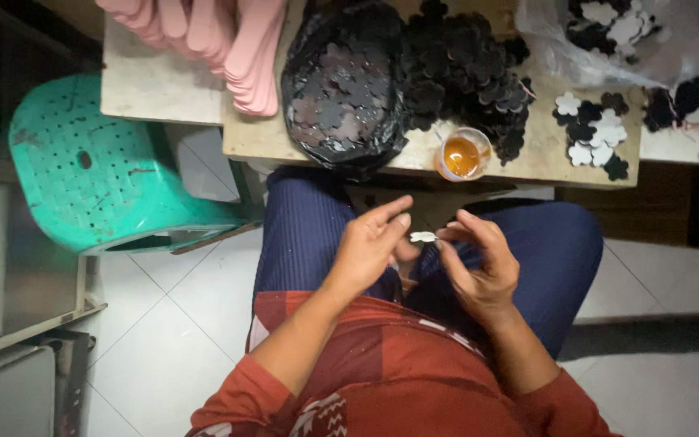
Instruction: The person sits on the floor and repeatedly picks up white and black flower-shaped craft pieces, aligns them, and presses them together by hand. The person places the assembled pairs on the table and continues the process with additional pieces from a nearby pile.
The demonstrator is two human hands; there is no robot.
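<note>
Over the lap, below the low table (527, 158), the left hand (370, 247) and right hand (479, 267) are pinching one small white flower cutout (423, 236) between fingertips; the glue cup (462, 154) and black cutout pile (463, 73) are sitting on the table.

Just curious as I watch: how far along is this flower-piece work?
Looks done: a few white and black flower cutouts lie spread on the table by the cup of amber liquid. In hand: the left hand and right hand pinch one small white piece. Left, seemingly: the big pile of dark cutouts.
</note>
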